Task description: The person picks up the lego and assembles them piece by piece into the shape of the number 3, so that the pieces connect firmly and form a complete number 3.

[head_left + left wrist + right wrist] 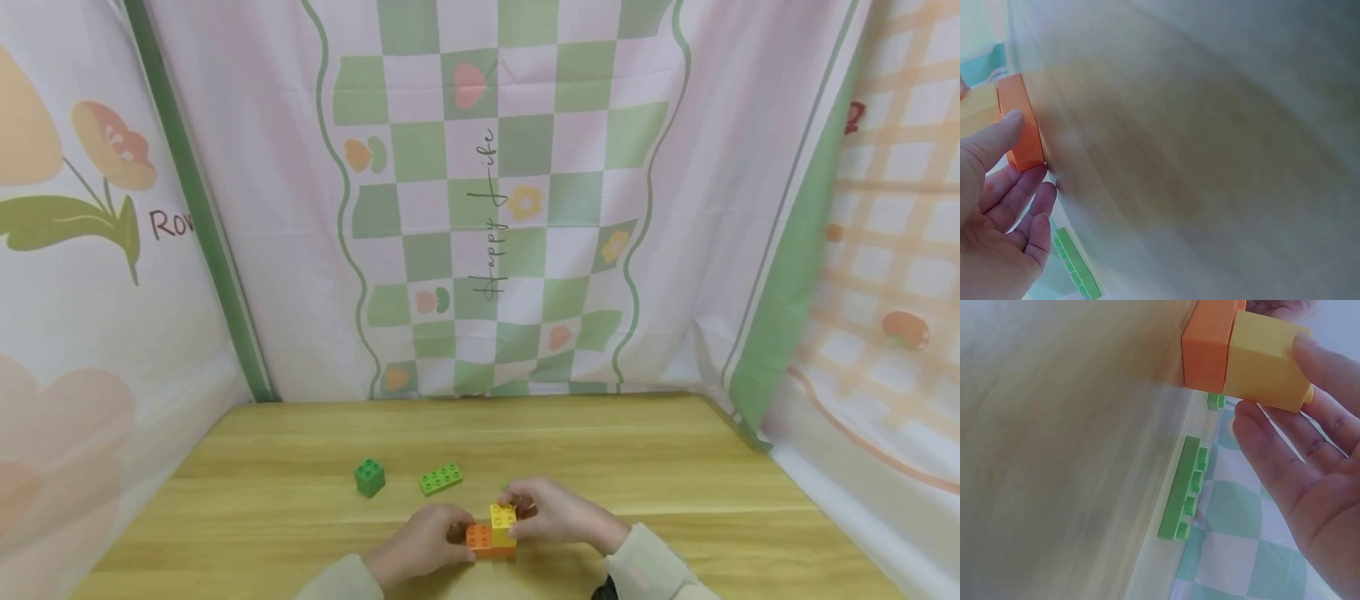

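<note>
The yellow block (503, 525) sits on one end of the orange block (478, 536), seemingly joined; the dark green block (370, 478) and light green block (441, 479) lie loose on the tabletop (600, 450), not yet attached. The left hand (427, 537) pinches the orange block's other end; the right hand (555, 512) grips the yellow block between thumb and fingers.

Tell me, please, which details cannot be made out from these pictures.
Head view: the top of the orange rectangular plastic brick at its right end, covered by the yellow cubic plastic brick.
Head view: what the black object is, cut off by the bottom edge.
Head view: the end of the brown lettering, behind a green fabric strip.
Right wrist view: the rest of a small green plastic piece, behind the orange brick.
</note>
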A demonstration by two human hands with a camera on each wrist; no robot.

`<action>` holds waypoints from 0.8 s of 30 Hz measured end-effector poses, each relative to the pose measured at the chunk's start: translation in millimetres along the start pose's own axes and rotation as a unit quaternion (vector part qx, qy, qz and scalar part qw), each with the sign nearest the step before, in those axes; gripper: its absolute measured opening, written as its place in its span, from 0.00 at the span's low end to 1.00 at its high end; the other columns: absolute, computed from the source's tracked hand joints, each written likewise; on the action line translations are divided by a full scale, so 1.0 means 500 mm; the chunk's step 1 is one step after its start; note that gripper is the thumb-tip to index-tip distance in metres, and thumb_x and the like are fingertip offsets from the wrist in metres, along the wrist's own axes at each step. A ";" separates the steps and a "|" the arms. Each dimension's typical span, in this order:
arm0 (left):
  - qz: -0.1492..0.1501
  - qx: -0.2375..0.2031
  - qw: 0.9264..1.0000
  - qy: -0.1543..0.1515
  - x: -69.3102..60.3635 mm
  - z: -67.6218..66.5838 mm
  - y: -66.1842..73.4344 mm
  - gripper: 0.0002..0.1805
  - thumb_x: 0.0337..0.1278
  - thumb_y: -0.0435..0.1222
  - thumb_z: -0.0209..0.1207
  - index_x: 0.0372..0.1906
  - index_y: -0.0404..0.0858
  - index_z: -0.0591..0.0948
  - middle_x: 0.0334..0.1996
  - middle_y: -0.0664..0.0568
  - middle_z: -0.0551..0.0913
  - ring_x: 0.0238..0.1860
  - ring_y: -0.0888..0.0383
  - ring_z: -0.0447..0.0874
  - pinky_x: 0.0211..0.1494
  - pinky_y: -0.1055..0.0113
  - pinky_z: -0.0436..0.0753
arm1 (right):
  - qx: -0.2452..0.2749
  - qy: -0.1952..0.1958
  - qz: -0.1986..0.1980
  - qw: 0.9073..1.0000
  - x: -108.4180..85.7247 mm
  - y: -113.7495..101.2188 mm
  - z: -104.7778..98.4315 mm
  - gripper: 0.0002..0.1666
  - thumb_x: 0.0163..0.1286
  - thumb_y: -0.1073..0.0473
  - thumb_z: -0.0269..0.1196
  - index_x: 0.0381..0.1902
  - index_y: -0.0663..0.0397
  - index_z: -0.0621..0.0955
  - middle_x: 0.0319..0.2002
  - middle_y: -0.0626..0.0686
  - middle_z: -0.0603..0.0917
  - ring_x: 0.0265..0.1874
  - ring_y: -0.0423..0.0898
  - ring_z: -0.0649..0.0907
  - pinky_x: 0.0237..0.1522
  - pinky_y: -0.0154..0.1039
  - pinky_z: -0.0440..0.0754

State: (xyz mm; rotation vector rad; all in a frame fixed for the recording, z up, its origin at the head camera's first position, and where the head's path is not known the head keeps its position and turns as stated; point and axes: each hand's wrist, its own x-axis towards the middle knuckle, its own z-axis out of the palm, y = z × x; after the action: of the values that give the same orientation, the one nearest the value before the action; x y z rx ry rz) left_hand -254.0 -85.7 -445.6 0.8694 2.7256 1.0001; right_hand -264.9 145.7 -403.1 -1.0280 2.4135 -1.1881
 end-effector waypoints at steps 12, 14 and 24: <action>0.003 -0.001 1.000 0.001 0.001 0.000 -0.001 0.17 0.42 0.40 0.69 0.41 0.40 0.83 0.37 0.60 0.81 0.36 0.67 0.76 0.40 0.68 0.77 | 0.012 -0.006 0.004 1.000 -0.001 0.007 -0.004 0.13 0.56 0.64 0.67 0.40 0.55 0.78 0.41 0.49 0.80 0.37 0.45 0.81 0.39 0.34 0.78; 0.003 -0.002 1.000 0.001 0.001 0.000 0.000 0.17 0.42 0.40 0.69 0.41 0.40 0.83 0.37 0.60 0.81 0.36 0.67 0.75 0.41 0.68 0.77 | 0.013 -0.007 0.002 1.000 -0.001 0.009 -0.005 0.14 0.56 0.64 0.67 0.41 0.55 0.78 0.41 0.49 0.80 0.37 0.45 0.81 0.39 0.34 0.78; 0.005 -0.005 1.000 -0.004 0.001 -0.001 -0.001 0.17 0.43 0.39 0.69 0.41 0.39 0.83 0.37 0.60 0.81 0.37 0.67 0.76 0.41 0.68 0.77 | 0.022 -0.010 0.001 1.000 0.000 0.014 -0.005 0.15 0.56 0.64 0.66 0.42 0.56 0.77 0.44 0.50 0.80 0.37 0.45 0.80 0.39 0.32 0.78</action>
State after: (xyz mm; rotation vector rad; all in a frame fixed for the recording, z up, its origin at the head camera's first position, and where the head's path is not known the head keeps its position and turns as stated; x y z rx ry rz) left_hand -255.0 -86.1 -445.5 0.8845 2.7099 1.0092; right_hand -269.7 150.1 -406.7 -1.0199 2.3622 -1.2182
